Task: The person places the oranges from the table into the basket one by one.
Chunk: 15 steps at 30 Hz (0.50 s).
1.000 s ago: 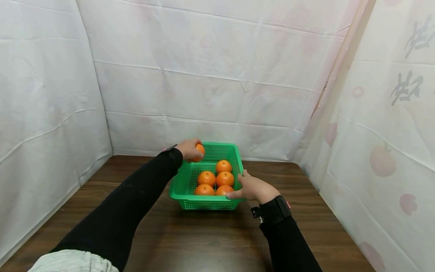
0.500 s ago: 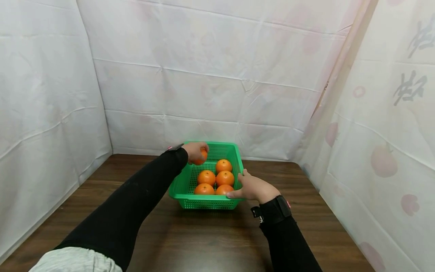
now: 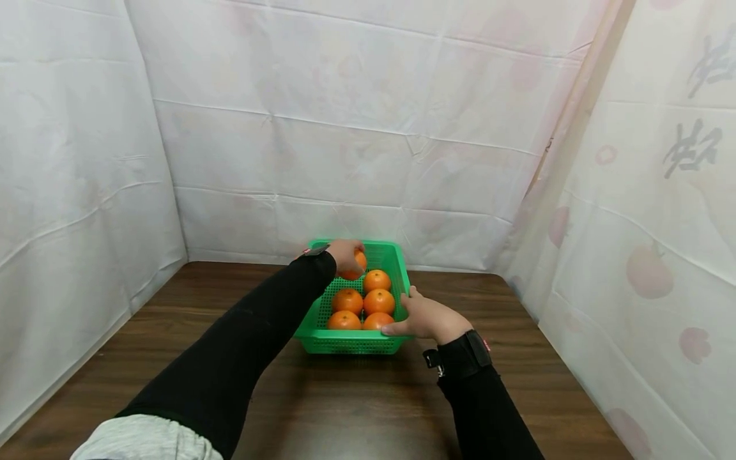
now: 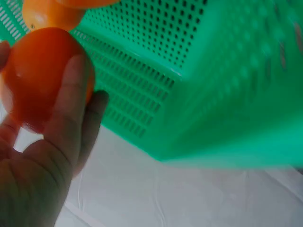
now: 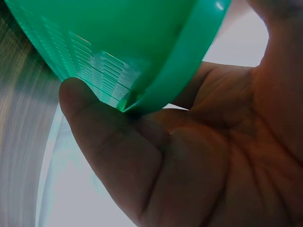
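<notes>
My left hand grips an orange over the back part of a green plastic basket. In the left wrist view the fingers wrap around the fruit, which hangs beside the basket's slotted wall. Several more oranges lie in the basket, grouped toward its front and right side. At the right front corner my right hand holds the basket. Its thumb lies over the rim, and its fingers are along the outside of the wall, as the right wrist view partly shows.
The basket stands near the back of a dark wooden table. White cloth sheets hang behind it and along both sides, close to the table's back edge.
My left hand has moved to the right with the orange, from over the basket's left rim to farther inside. The right hand has stayed at the corner.
</notes>
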Tool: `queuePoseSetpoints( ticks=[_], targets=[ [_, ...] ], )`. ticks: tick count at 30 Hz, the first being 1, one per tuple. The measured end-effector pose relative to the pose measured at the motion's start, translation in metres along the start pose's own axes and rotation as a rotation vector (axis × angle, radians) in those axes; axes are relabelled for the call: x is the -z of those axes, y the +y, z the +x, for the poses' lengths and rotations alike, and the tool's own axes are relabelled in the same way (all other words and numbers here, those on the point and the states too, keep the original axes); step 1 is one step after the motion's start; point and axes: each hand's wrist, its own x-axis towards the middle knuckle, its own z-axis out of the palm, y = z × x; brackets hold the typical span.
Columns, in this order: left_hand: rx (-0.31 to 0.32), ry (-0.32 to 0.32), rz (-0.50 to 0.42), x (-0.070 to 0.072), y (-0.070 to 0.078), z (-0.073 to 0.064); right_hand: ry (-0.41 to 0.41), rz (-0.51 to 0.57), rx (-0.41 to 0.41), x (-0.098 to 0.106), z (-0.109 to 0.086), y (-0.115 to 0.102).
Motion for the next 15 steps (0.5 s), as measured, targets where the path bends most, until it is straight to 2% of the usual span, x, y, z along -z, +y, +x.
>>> queuePoseSetpoints(
  ticks=[3, 8, 15],
  targets=[
    [0.01, 0.022, 0.01, -0.006, 0.001, 0.002, -0.003, 0.012, 0.001, -0.001, -0.001, -0.001],
    [0.029, 0.006, 0.053, -0.009, -0.003, 0.001, 0.003, 0.005, 0.004, -0.002, -0.001, -0.006],
    [0.057, -0.012, 0.136, -0.007, 0.006, -0.015, 0.01, -0.002, 0.007, -0.003, -0.001, -0.011]
  ],
)
